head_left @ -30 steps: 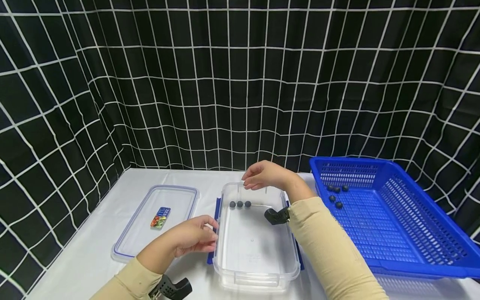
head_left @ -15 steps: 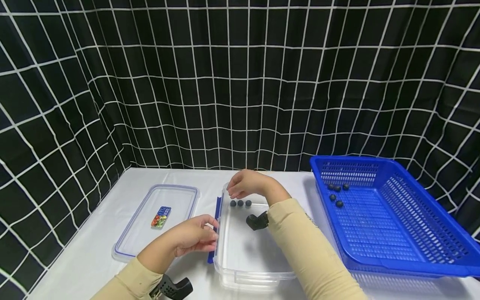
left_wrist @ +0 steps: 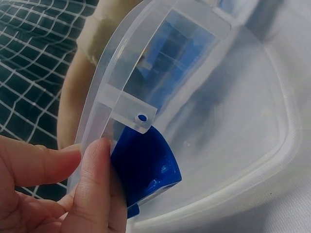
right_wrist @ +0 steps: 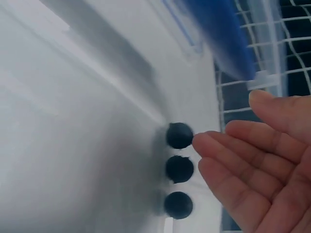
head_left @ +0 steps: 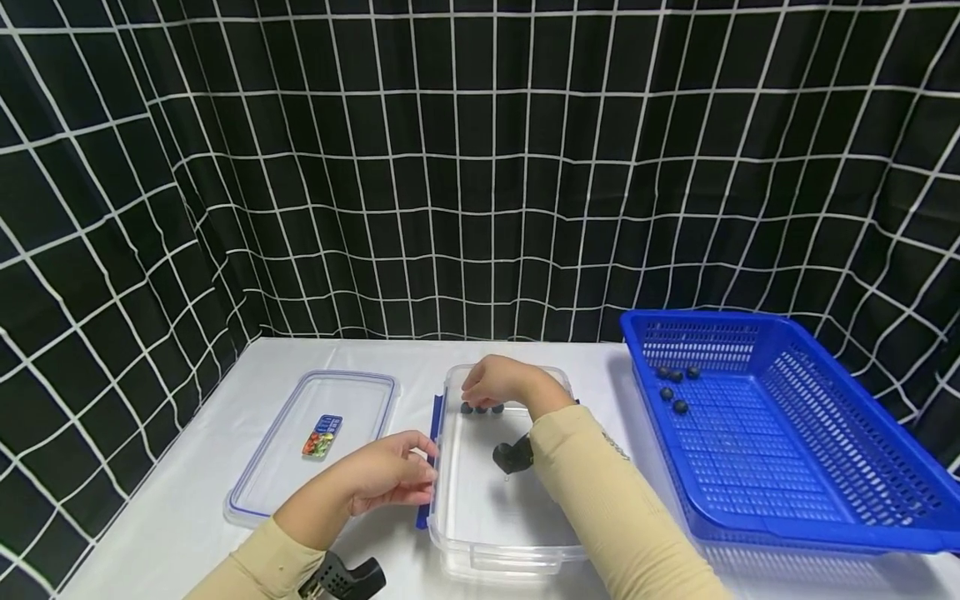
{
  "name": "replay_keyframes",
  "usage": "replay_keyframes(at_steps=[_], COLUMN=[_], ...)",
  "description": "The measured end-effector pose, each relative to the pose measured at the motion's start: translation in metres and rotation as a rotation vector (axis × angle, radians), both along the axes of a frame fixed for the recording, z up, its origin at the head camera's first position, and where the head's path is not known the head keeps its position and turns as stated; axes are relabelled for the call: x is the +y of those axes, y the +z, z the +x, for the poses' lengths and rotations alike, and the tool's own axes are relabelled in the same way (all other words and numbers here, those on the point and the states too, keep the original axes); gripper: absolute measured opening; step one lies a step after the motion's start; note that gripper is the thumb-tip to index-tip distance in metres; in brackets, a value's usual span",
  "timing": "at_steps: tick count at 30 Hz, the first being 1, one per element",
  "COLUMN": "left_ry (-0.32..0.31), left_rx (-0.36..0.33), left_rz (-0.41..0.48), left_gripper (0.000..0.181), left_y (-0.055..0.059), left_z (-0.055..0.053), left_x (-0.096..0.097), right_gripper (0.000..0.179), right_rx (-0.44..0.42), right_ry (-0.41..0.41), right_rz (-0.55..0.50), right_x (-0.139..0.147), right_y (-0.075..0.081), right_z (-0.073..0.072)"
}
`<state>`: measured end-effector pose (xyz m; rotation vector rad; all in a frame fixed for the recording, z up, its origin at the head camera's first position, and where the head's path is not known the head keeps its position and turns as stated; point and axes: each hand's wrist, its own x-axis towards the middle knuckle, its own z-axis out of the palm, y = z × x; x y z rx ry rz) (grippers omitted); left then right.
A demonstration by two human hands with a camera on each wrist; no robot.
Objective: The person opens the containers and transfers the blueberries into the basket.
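Note:
A clear plastic food container (head_left: 480, 517) with blue side clips stands uncovered in front of me. My left hand (head_left: 393, 471) pinches its left wall by the rim, thumb and fingers on either side; in the left wrist view a blue clip (left_wrist: 148, 165) hangs beside the fingers. Three blueberries (right_wrist: 179, 169) lie in a row at the container's far end. Over them is my right hand (head_left: 502, 382), holding nothing, its fingers fairly straight and the thumb apart. Its fingertips are right by the endmost blueberry (right_wrist: 180, 135); whether they touch it I cannot tell.
On the left lies the container's clear lid (head_left: 281, 467), blue-edged and with a picture label (head_left: 322, 437). A blue perforated basket (head_left: 757, 467) stands on the right, with several blueberries (head_left: 677, 377) near its far left corner. A gridded black curtain (head_left: 480, 183) closes off the back.
My right hand has moved left and down, from the container's far right rim to over the row of blueberries. The left hand has stayed at the rim.

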<state>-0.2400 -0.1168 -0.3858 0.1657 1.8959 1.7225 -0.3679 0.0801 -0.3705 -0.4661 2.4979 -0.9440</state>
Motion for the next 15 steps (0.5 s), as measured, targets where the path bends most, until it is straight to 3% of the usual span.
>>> replay_keyframes(at_steps=[10, 15], left_ry=[-0.002, -0.022], left_rx=[0.010, 0.009], left_rz=[0.009, 0.024], left_gripper=[0.035, 0.033], left_y=[0.000, 0.000], left_z=[-0.001, 0.000], left_x=[0.000, -0.002], right_gripper=[0.036, 0.034], right_rx=[0.092, 0.103], right_ry=[0.127, 0.139], right_rz=[0.178, 0.193], right_x=[-0.003, -0.004], right_y=[-0.007, -0.012], right_z=[-0.003, -0.001])
